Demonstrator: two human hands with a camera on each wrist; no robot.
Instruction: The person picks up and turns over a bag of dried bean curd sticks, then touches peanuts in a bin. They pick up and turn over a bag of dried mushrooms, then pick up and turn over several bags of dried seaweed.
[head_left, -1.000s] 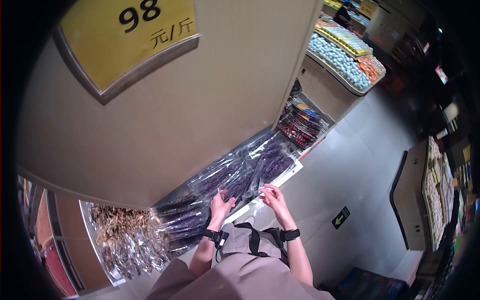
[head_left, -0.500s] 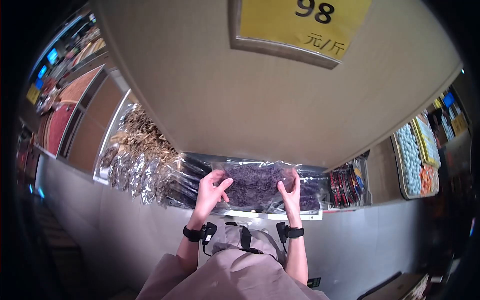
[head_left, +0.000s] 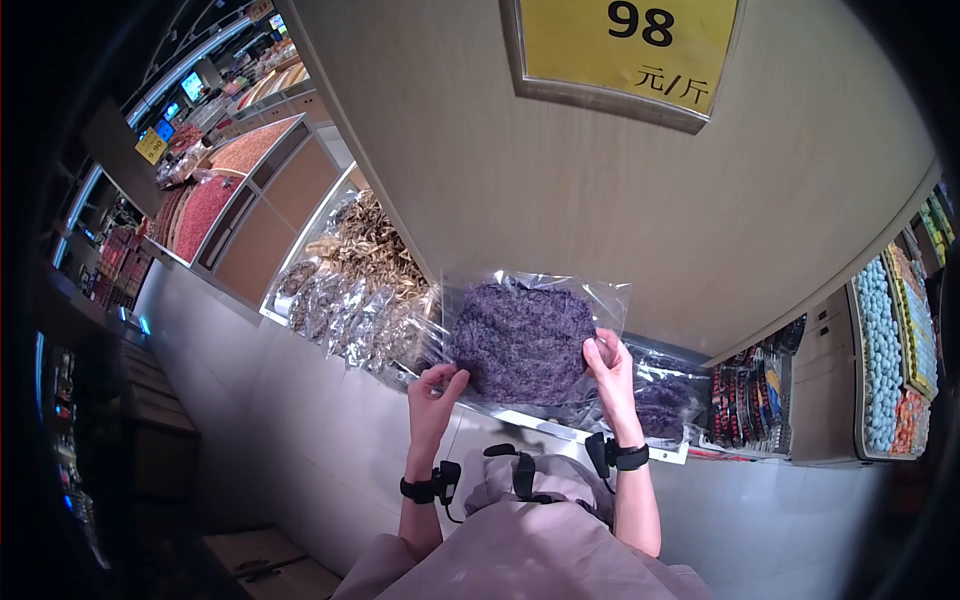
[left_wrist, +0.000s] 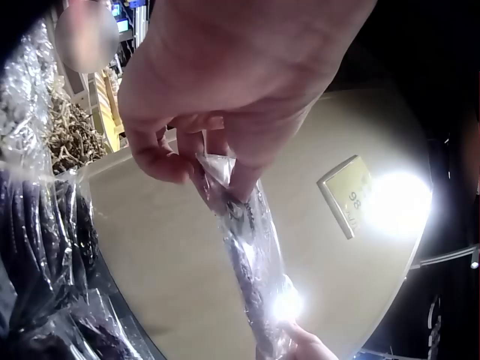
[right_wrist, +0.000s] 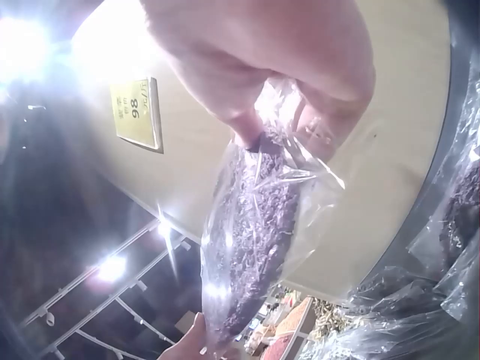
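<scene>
Here's the clear bag of purple dried stuff, below the yellow price sign and slightly left. Left hand, fingers curled, pinches one edge, lower left of the sign; right hand grips the opposite edge between thumb and fingers, directly beneath it.

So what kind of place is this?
Probably a grocery shop or market: there's a yellow price sign reading 98, pale blue goods heaped on display, and shiny clear bags lying side by side.

A mauve-grey top is worn with black wristbands bearing black boxes and thin cables.
</scene>
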